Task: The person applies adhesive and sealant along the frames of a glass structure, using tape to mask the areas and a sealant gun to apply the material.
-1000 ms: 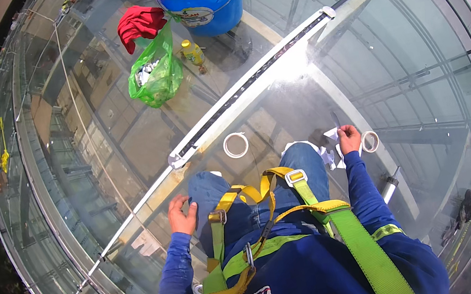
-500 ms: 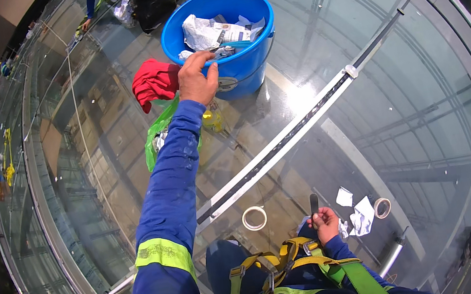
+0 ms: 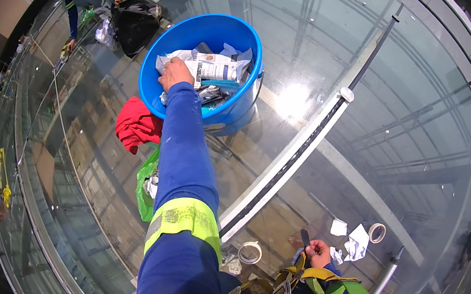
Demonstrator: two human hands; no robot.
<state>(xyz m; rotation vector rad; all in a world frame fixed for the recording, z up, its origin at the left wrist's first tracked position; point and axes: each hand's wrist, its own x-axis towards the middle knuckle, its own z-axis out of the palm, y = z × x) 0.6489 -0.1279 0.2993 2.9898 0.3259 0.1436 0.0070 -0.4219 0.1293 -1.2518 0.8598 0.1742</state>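
My left hand (image 3: 177,75) reaches into the blue bucket (image 3: 155,107), its fingers curled on crumpled printed paper (image 3: 190,65). More paper, a teal item (image 3: 219,85) and dark crinkled scraps (image 3: 210,94) lie in the bucket. Low in the view, my right hand (image 3: 319,253) is closed around a slim tool with a dark, rounded end (image 3: 305,236); its other end is hidden. Against the bucket's left side lies a red cloth (image 3: 136,125). A green plastic bag (image 3: 145,189) with crumpled material inside sits below it, partly behind my left arm.
A white-edged joint with a dark strip (image 3: 292,156) crosses the glass surface. Tape rolls (image 3: 250,253) (image 3: 377,233), torn white paper (image 3: 357,243) and a white tube (image 3: 386,280) lie near me. Farther off, a co-worker's arm (image 3: 73,22) shows beside a black bag (image 3: 135,24).
My left hand has moved from the bucket's near rim into it, onto the paper. My right hand still holds the dark-ended tool. The view has shifted, and the co-worker shows more.
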